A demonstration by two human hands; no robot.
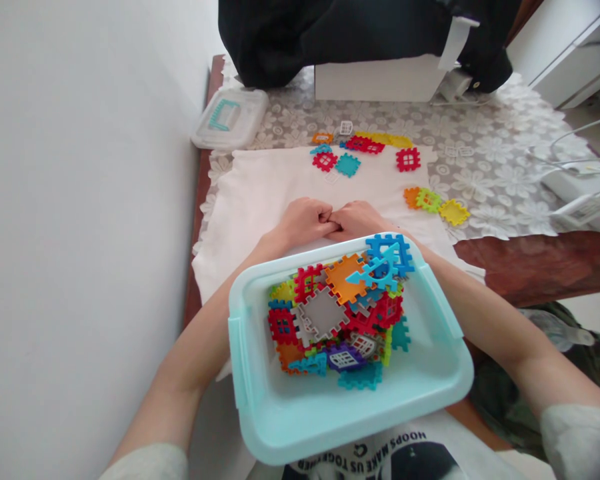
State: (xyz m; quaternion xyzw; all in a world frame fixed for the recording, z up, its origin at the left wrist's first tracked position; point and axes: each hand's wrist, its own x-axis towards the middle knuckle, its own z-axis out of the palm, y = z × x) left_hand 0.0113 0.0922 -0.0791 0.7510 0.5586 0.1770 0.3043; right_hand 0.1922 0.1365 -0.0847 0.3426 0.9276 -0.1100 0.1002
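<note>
My left hand (305, 222) and my right hand (359, 221) rest as closed fists on a white cloth (260, 200), knuckles touching each other, with nothing visible in them. Just below them, between my forearms, sits a pale aqua plastic tub (350, 427) heaped with multicoloured interlocking plastic waffle blocks (325, 312). Its near rim lies just under my right hand. Further forward on the cloth lie a red block (325, 161), a teal block (348, 165) and another red block (409, 159). An orange, green and yellow chain of blocks (430, 201) lies to the right.
A clear plastic lid with an aqua handle (229, 119) lies at the far left of the lace tablecloth (485, 175). A white wall (80, 233) runs along the left. A white box (375, 79) with black fabric stands behind. White cables and a device (575, 193) lie right.
</note>
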